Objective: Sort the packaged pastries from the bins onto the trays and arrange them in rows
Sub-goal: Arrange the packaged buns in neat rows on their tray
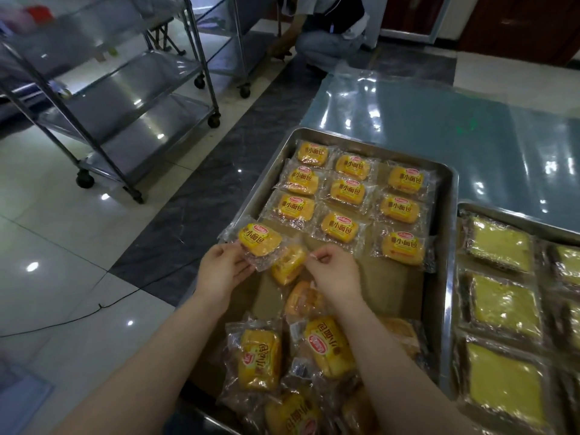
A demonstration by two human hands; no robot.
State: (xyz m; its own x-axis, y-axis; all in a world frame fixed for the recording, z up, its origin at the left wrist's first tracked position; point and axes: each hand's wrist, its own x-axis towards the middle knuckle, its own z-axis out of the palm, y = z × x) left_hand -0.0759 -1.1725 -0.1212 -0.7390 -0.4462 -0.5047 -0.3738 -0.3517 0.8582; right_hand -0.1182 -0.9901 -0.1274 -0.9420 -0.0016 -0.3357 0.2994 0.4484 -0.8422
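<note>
A steel tray (452, 196) holds several wrapped yellow buns set in three rows at its far end, among them one (340, 228) in the middle row. Loose buns lie jumbled at the near end (259, 362). My left hand (221, 271) pinches the near edge of one wrapped bun (259, 241) at the tray's left rim, label up. My right hand (334, 271) pinches the clear wrapper of a second bun (287, 265) lying just beside the first.
A second tray (514, 222) to the right carries flat green-yellow packaged cakes (502, 306). Beyond lies a glossy table top (439, 127). Wheeled steel racks (125, 98) stand on the tiled floor at left. A person (326, 32) crouches at the back. A cable (78, 315) runs across the floor.
</note>
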